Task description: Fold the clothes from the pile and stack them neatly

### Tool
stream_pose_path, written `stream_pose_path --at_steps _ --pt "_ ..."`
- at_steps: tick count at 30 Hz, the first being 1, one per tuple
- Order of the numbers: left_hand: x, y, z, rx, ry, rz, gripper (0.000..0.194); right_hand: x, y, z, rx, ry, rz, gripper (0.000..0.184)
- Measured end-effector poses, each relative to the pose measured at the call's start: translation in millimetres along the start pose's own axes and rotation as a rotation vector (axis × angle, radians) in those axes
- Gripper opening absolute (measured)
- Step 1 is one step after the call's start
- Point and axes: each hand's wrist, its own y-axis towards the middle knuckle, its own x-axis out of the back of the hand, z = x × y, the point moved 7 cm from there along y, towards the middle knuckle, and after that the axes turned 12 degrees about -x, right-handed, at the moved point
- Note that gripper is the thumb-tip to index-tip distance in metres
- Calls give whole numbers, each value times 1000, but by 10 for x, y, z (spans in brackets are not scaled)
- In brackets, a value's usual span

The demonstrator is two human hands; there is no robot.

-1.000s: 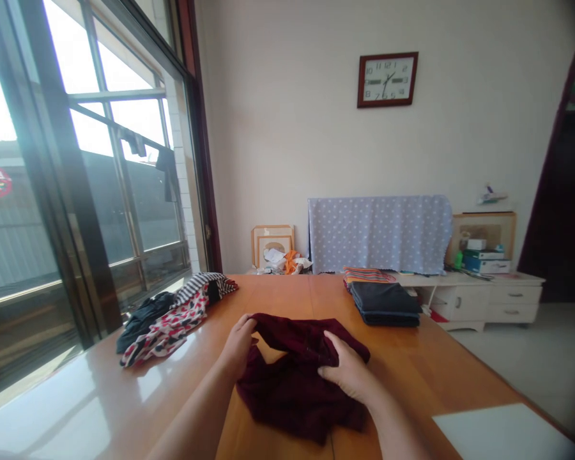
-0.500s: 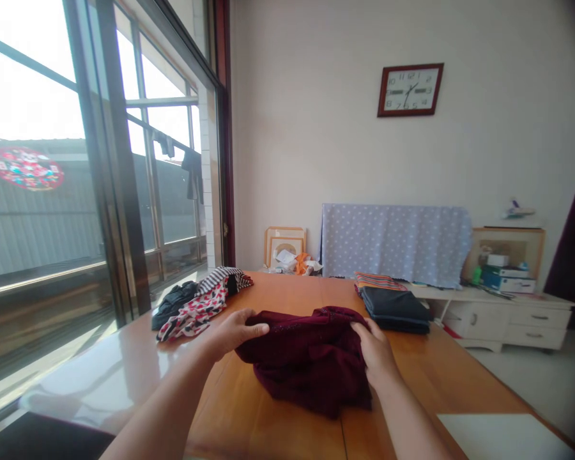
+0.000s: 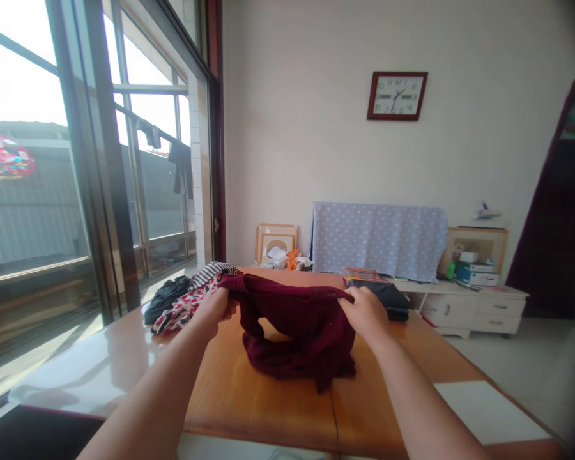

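A dark maroon garment (image 3: 297, 319) is stretched between my two hands, its upper edge lifted and its lower part bunched on the wooden table (image 3: 259, 409). My left hand (image 3: 216, 308) is closed on the garment's upper left end. At the upper right end, my right hand (image 3: 365, 310) grips the cloth with thumb and fingers. Between the raised edge and the bunched part, a gap shows the tabletop. What exact kind of garment it is, I cannot tell.
Loose clothes (image 3: 179, 306), dark, striped and red-spotted, lie at the table's left. A folded dark stack (image 3: 395, 297) sits behind my right hand, beside an orange striped cloth (image 3: 364, 275). A white sheet (image 3: 493, 409) covers the right corner. A window (image 3: 153, 172) flanks the left side.
My right hand has gone from open over the cloth to gripping its edge. Both hands have lifted the garment's upper edge and pulled it wider, away from me.
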Motion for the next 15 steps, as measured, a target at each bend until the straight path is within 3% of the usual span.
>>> stream_pose_path --at_steps 3,5,7,10,13,15 --pt "-187 -69 -452 -30 -126 88 30 197 45 237 -50 124 14 23" --pt "-257 -153 -846 -224 -307 120 34 314 36 389 -107 444 84 27" --pt "-154 -284 -1139 -448 -294 0 29 396 -26 489 -211 779 154 32" --pt "13 -516 -1249 -585 -154 -118 16 512 -215 606 -264 1118 182 35" --pt "207 -756 -1209 -674 20 -219 12 682 -447 603 -213 1328 24 28" --pt "293 -888 -1147 -661 70 -216 16 742 -586 594 -167 1357 -23 21"
